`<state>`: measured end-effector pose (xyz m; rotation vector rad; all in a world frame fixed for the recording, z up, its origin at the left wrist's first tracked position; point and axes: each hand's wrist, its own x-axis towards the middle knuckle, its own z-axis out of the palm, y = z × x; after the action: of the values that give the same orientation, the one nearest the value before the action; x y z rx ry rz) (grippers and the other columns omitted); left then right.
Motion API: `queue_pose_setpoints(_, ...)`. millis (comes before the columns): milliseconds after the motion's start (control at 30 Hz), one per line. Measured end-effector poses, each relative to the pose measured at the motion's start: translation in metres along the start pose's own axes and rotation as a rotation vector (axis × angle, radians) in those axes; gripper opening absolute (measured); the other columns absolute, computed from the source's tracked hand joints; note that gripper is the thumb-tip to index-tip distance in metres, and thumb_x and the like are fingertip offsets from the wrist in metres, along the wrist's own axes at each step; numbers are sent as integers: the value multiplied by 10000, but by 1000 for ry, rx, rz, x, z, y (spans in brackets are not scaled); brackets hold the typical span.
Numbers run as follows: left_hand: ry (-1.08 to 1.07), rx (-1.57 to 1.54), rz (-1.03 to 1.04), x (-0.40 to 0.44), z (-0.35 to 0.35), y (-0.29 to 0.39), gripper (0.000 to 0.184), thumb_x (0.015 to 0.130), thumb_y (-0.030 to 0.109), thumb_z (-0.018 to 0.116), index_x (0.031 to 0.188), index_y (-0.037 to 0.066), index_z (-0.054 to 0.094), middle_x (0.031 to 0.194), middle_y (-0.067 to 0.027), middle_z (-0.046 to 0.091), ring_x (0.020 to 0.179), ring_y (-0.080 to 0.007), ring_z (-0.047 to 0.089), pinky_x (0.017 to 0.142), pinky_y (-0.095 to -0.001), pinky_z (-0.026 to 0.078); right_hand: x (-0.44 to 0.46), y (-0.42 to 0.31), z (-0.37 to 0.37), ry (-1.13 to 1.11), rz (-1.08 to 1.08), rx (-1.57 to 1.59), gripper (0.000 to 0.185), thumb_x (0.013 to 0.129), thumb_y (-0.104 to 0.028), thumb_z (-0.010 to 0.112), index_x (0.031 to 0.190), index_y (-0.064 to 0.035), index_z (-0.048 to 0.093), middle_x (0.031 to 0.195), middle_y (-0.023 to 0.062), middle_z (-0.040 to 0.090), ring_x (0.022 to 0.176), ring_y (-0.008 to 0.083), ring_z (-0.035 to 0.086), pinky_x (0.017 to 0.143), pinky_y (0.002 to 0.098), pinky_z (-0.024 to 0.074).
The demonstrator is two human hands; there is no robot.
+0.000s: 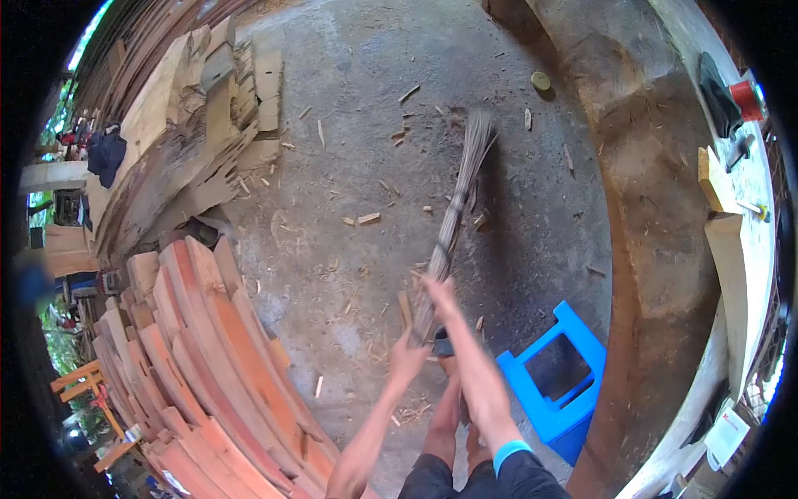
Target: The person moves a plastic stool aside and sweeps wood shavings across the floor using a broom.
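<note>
A long bundled stick broom (453, 216) slants over the concrete floor, its frayed tips pointing to the far side. My left hand (407, 356) is wrapped round its near end. Higher up the bundle, my right hand (439, 293) grips it too. Dark bands tie the sticks along their length. Wood chips, such as a short piece (368, 219), lie scattered on the floor around the broom.
Stacked reddish planks (216, 349) fill the lower left, and rough slabs (199, 125) stand at the upper left. A blue plastic stool (532, 391) is at the lower right. Beyond it curves a large brown timber (657, 208). A round yellowish piece (540, 81) lies near the timber.
</note>
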<state>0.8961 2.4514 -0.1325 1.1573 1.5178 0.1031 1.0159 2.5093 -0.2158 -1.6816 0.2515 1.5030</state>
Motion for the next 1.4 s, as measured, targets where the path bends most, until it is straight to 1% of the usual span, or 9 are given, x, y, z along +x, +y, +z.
queue_pose_setpoints(267,-294,208,206,-25,-54,78,552,581,190,571,1088,42,414,854,-213,535,805,-297,537,676,-338,413,-100,-10,-7,-11,-90,719,207,671,-133,551,811,-40,430,683,53,488,568,172,507,500,325,457)
queue_pose_setpoints(467,-617,474,207,21,5,73,494,581,190,580,1036,37,464,883,-214,524,844,-335,501,707,-385,408,-70,-10,-71,424,79,582,118,643,-133,535,592,-49,468,544,56,476,519,151,487,448,296,408)
queue_pose_setpoints(567,-614,562,113,69,2,112,478,586,213,582,1013,24,481,864,-206,537,839,-315,518,721,-367,407,-25,-45,-55,250,168,643,82,614,-70,526,607,-29,455,575,60,485,509,159,492,426,290,421)
queue_pose_setpoints(667,-411,406,28,136,-51,136,471,583,221,603,996,25,490,888,-133,557,805,-221,535,685,-323,417,24,-112,35,288,103,443,73,642,-68,524,631,-44,456,584,64,487,494,162,490,423,279,422)
queue_pose_setpoints(867,160,-185,145,188,-72,212,361,649,92,524,991,13,441,696,-110,555,611,-174,539,547,-283,431,76,-240,149,-297,-108,-133,251,620,-131,577,798,14,475,594,71,504,573,149,514,503,277,427)
queue_pose_setpoints(1033,128,-667,55,128,-97,224,412,707,87,510,1080,9,352,608,-37,498,470,-91,479,403,-212,383,9,-228,167,-425,-521,-522,500,584,-116,585,1016,26,376,788,114,496,704,163,496,593,266,417)
queue_pose_setpoints(1200,-243,-623,30,-41,-95,116,520,746,294,518,1132,12,314,811,-69,520,742,-81,490,645,-250,398,-158,-165,85,-578,-215,-583,435,589,-90,533,990,15,400,727,52,465,604,102,459,508,230,405)
queue_pose_setpoints(1233,-368,-661,-29,-75,-91,93,533,754,342,502,1136,21,316,862,-80,521,783,-86,486,678,-255,392,-185,-150,63,-585,-432,-641,358,590,-55,510,933,3,425,665,39,465,554,97,459,488,229,405)
queue_pose_setpoints(1400,-277,-1675,-394,-193,-43,60,525,760,468,410,1096,68,365,926,-78,501,799,-137,494,685,-272,400,-312,-115,-24,-777,73,-1132,443,598,-66,527,1008,-10,367,627,71,463,480,135,496,423,258,420)
